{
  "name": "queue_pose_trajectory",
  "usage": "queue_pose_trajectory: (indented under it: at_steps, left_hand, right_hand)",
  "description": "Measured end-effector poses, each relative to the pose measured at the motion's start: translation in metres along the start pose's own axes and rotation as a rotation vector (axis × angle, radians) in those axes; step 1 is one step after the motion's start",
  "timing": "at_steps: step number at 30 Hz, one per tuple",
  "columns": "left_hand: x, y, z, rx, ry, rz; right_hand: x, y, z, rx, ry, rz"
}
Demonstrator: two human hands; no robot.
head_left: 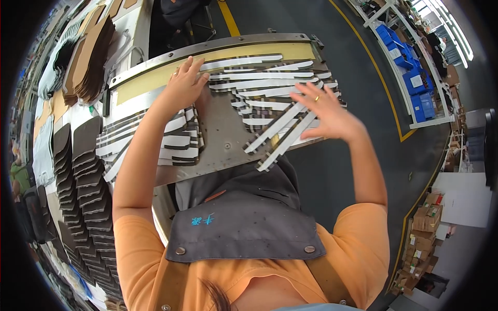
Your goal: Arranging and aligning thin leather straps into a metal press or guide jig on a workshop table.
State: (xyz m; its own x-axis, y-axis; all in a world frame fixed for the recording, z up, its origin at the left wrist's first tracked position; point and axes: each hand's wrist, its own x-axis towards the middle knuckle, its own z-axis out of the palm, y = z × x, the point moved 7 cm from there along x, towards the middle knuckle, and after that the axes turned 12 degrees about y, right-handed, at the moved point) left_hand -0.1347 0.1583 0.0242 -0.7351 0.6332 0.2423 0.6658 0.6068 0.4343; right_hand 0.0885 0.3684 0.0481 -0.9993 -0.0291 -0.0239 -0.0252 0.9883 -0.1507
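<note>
Two spreads of white-and-dark strips lie on a metal-topped worktable (pixel 220 155). My left hand (pixel 187 83) rests at the upper end of the bare gap between them, with its fingers apart. Its thumb side is beside the left ends of the right-hand strips (pixel 259 84). My right hand (pixel 334 114) is over the right ends of that spread, fingers spread and nothing visibly gripped. Below it, two strips (pixel 282 140) slant down past the table's near edge. The left-hand strips (pixel 176 140) lie partly behind my left forearm.
A raised metal rail (pixel 218 45) runs along the table's far edge. At the left are overlapping dark pieces (pixel 93 176) and a stack of brown pieces (pixel 93 62). Blue bins (pixel 420 80) sit on a rack at the right, with cardboard boxes (pixel 421 243) lower down.
</note>
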Motion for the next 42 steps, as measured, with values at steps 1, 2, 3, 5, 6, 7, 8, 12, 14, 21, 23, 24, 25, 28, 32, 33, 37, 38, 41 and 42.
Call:
queue_pose_trajectory:
  at_steps: [1, 2, 3, 5, 6, 7, 8, 12, 14, 21, 23, 24, 25, 28, 32, 33, 37, 38, 41, 42]
  left_hand:
    - [0.003, 0.001, 0.014, 0.061, -0.048, -0.021]
    - [0.007, 0.001, 0.027, 0.025, -0.078, -0.010]
    - [0.009, 0.000, 0.037, 0.024, -0.073, -0.015]
    - [0.014, 0.013, 0.048, 0.031, -0.042, 0.034]
    - [0.019, 0.015, 0.057, 0.003, 0.002, 0.126]
    - [0.020, 0.021, 0.060, 0.004, -0.002, 0.130]
    - [0.022, 0.031, 0.060, -0.076, -0.019, 0.139]
    - [0.028, 0.028, 0.046, -0.161, 0.075, 0.056]
    - [0.030, 0.011, 0.032, -0.183, 0.234, 0.008]
    - [0.044, -0.010, 0.068, -0.091, 0.348, -0.180]
    - [0.041, 0.006, 0.068, -0.163, 0.410, -0.161]
    - [0.041, 0.010, 0.070, -0.243, 0.384, -0.158]
    - [0.041, 0.015, 0.069, -0.322, 0.363, -0.154]
    - [0.034, 0.035, 0.048, -0.437, 0.374, -0.128]
    - [0.032, 0.018, 0.038, -0.481, 0.396, -0.167]
    - [0.029, 0.015, 0.038, -0.497, 0.397, -0.184]
    - [0.018, 0.025, 0.038, -0.544, 0.347, -0.287]
    - [0.017, 0.026, 0.024, -0.460, 0.463, -0.175]
    - [-0.011, 0.052, -0.019, -0.636, 0.473, -0.162]
    - [-0.027, 0.069, -0.026, -0.740, 0.423, -0.202]
  right_hand:
    - [-0.007, -0.004, 0.010, -0.029, 0.053, -0.024]
    - [-0.007, -0.003, 0.012, -0.045, 0.117, -0.011]
    - [-0.004, -0.001, 0.014, -0.059, 0.181, -0.001]
    - [0.011, 0.012, 0.018, -0.009, 0.305, 0.020]
    - [0.019, 0.019, 0.025, 0.051, 0.315, 0.060]
    - [0.029, 0.023, 0.030, 0.050, 0.315, 0.092]
    - [0.039, 0.024, 0.031, 0.063, 0.332, 0.115]
    - [0.044, 0.026, 0.024, 0.089, 0.431, 0.116]
    - [0.029, 0.050, 0.008, 0.170, 0.579, 0.164]
    - [-0.008, 0.107, 0.027, 0.556, 0.729, 0.631]
    - [-0.002, 0.096, 0.025, 0.514, 0.718, 0.657]
    - [0.004, 0.095, 0.026, 0.498, 0.718, 0.643]
    - [0.009, 0.093, 0.025, 0.484, 0.721, 0.626]
    - [0.013, 0.097, 0.020, 0.529, 0.782, 0.587]
    - [0.018, 0.113, 0.011, 0.671, 0.856, 0.577]
    - [0.024, 0.115, 0.013, 0.714, 0.851, 0.566]
    - [0.042, 0.107, 0.013, 0.543, 0.724, 0.567]
    - [0.046, 0.106, -0.004, 0.370, 0.846, 0.417]
    - [0.079, 0.072, -0.024, 0.487, 0.721, 0.183]
    - [0.096, 0.058, -0.018, 0.491, 0.632, 0.086]
